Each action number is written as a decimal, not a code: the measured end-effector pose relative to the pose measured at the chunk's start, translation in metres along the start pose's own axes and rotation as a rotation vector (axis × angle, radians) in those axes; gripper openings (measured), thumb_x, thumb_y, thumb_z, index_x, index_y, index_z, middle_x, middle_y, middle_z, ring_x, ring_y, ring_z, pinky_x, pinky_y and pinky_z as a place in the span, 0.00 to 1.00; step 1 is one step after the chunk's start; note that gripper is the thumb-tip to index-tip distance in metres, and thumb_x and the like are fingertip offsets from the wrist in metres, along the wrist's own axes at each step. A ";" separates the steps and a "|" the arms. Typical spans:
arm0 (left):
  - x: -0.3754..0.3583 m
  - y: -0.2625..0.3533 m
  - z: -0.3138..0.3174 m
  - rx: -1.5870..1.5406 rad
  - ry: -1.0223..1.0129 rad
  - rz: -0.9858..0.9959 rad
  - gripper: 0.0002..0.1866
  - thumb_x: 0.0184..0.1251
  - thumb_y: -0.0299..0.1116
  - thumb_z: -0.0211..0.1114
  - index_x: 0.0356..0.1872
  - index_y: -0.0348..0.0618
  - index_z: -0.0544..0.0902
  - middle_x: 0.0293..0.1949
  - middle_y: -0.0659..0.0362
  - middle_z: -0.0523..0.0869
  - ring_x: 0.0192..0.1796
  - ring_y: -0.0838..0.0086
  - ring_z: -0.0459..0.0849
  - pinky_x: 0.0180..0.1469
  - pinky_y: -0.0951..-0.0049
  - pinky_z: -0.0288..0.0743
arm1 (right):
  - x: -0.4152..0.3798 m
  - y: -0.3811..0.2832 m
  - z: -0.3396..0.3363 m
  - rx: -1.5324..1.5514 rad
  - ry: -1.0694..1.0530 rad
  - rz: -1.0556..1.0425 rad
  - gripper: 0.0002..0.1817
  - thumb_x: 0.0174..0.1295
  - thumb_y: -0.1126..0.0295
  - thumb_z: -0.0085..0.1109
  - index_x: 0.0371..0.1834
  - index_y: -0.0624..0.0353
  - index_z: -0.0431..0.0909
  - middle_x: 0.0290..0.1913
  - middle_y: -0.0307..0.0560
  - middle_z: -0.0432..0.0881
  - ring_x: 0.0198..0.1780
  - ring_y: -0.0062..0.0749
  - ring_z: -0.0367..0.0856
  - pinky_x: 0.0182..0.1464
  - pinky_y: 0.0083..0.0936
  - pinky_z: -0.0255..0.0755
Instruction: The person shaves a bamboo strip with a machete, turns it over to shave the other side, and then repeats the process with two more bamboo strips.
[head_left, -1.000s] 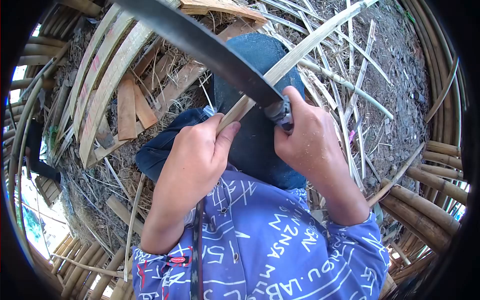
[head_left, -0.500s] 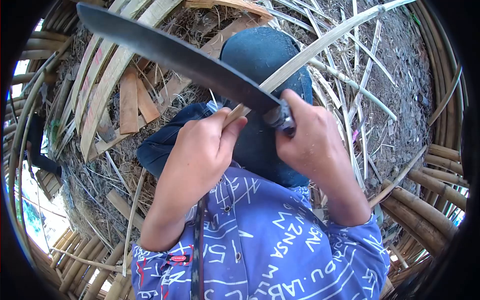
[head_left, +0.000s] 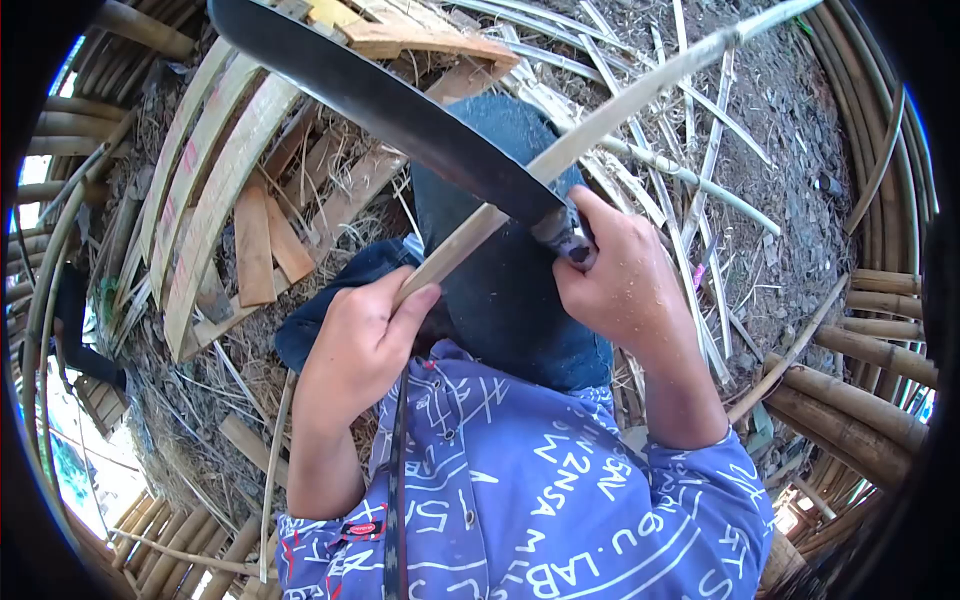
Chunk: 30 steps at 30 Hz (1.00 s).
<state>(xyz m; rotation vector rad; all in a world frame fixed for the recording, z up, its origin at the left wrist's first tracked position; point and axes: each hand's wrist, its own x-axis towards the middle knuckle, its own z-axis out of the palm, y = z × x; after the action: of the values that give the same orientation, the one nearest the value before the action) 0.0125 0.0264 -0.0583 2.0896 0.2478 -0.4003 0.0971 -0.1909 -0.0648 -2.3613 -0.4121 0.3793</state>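
Note:
A long pale strip of split bamboo or wood [head_left: 630, 100] runs from lower left to upper right, across my raised knee. My left hand [head_left: 357, 335] grips its lower end between thumb and fingers. In my right hand [head_left: 630, 277] is the short handle of a large machete [head_left: 400, 115], its dark wide blade pointing to the upper left. The blade crosses over the strip just left of the handle, above my knee. Whether the edge touches the strip I cannot tell.
Curved pale slats [head_left: 225, 190] and short brown boards [head_left: 255, 240] lie at the left. Thin strips [head_left: 700, 180] litter the ground at the right. Bamboo poles [head_left: 850, 420] stand around the edges. A person's dark-clothed leg [head_left: 75, 330] shows at the far left.
My left hand has moved down and left along with the strip's lower end, so more strip shows below the blade. The machete has shifted slightly, and the view has moved a little.

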 end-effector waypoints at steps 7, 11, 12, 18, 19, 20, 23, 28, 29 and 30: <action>-0.015 -0.027 -0.045 0.154 -0.093 -0.033 0.13 0.68 0.37 0.61 0.30 0.37 0.75 0.18 0.46 0.70 0.21 0.52 0.67 0.25 0.63 0.64 | -0.005 0.012 -0.028 0.156 0.200 0.128 0.10 0.52 0.76 0.59 0.38 0.65 0.76 0.21 0.51 0.75 0.21 0.34 0.73 0.28 0.29 0.67; -0.019 -0.031 -0.060 0.246 -0.104 -0.062 0.14 0.67 0.39 0.61 0.30 0.38 0.76 0.19 0.46 0.72 0.23 0.50 0.72 0.27 0.60 0.65 | -0.015 0.027 -0.045 0.171 0.304 0.169 0.12 0.53 0.75 0.63 0.41 0.65 0.77 0.22 0.36 0.72 0.25 0.16 0.66 0.29 0.19 0.63; -0.019 -0.030 -0.063 0.292 -0.095 -0.033 0.13 0.67 0.40 0.61 0.30 0.39 0.77 0.19 0.46 0.73 0.24 0.49 0.74 0.27 0.60 0.65 | -0.016 0.028 -0.047 0.180 0.323 0.173 0.12 0.54 0.75 0.64 0.41 0.65 0.77 0.23 0.34 0.71 0.26 0.15 0.65 0.29 0.17 0.62; -0.024 -0.039 -0.073 0.530 0.093 0.152 0.10 0.61 0.35 0.65 0.29 0.39 0.79 0.22 0.49 0.78 0.27 0.52 0.80 0.29 0.61 0.69 | -0.019 0.036 -0.051 0.224 0.391 0.186 0.11 0.54 0.76 0.64 0.40 0.65 0.77 0.27 0.34 0.73 0.28 0.15 0.67 0.31 0.17 0.63; -0.025 -0.042 -0.075 0.527 0.111 0.145 0.10 0.61 0.35 0.65 0.29 0.39 0.79 0.22 0.49 0.78 0.27 0.52 0.80 0.29 0.61 0.69 | -0.018 0.037 -0.050 0.253 0.396 0.212 0.11 0.54 0.77 0.64 0.40 0.65 0.77 0.28 0.35 0.73 0.29 0.16 0.68 0.32 0.17 0.64; -0.027 -0.045 -0.077 0.604 0.179 0.198 0.12 0.60 0.38 0.66 0.28 0.41 0.78 0.22 0.51 0.78 0.26 0.54 0.80 0.28 0.60 0.70 | -0.016 0.042 -0.049 0.224 0.423 0.118 0.10 0.54 0.78 0.64 0.39 0.65 0.77 0.31 0.37 0.73 0.33 0.17 0.70 0.35 0.18 0.65; -0.031 -0.045 -0.087 0.736 0.301 0.263 0.14 0.58 0.40 0.69 0.26 0.42 0.75 0.21 0.53 0.79 0.26 0.57 0.81 0.28 0.60 0.71 | -0.009 0.037 -0.049 0.068 0.489 -0.047 0.10 0.54 0.79 0.63 0.40 0.65 0.77 0.35 0.39 0.74 0.35 0.18 0.70 0.37 0.18 0.66; -0.032 -0.040 -0.112 0.858 0.358 0.324 0.16 0.56 0.40 0.70 0.24 0.42 0.74 0.21 0.55 0.78 0.26 0.59 0.81 0.28 0.61 0.72 | -0.009 0.032 -0.048 0.190 0.337 0.118 0.11 0.55 0.76 0.66 0.42 0.65 0.80 0.25 0.31 0.75 0.25 0.11 0.66 0.28 0.13 0.61; -0.031 -0.037 -0.116 0.854 0.345 0.336 0.15 0.54 0.40 0.70 0.25 0.42 0.75 0.22 0.54 0.78 0.27 0.58 0.81 0.30 0.61 0.71 | -0.008 0.031 -0.047 0.193 0.339 0.107 0.11 0.55 0.76 0.66 0.42 0.65 0.80 0.25 0.31 0.75 0.25 0.11 0.66 0.28 0.13 0.61; -0.029 -0.034 -0.120 0.850 0.329 0.350 0.14 0.53 0.40 0.70 0.26 0.42 0.76 0.22 0.53 0.78 0.29 0.57 0.81 0.32 0.60 0.71 | -0.009 0.030 -0.045 0.252 0.272 0.147 0.11 0.55 0.77 0.66 0.42 0.64 0.81 0.25 0.31 0.76 0.25 0.10 0.66 0.29 0.12 0.61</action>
<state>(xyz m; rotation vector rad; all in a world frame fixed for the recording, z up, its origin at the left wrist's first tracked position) -0.0040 0.1464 -0.0156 2.9665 -0.1360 0.0888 0.1113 -0.2428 -0.0520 -2.1615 -0.0588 0.1618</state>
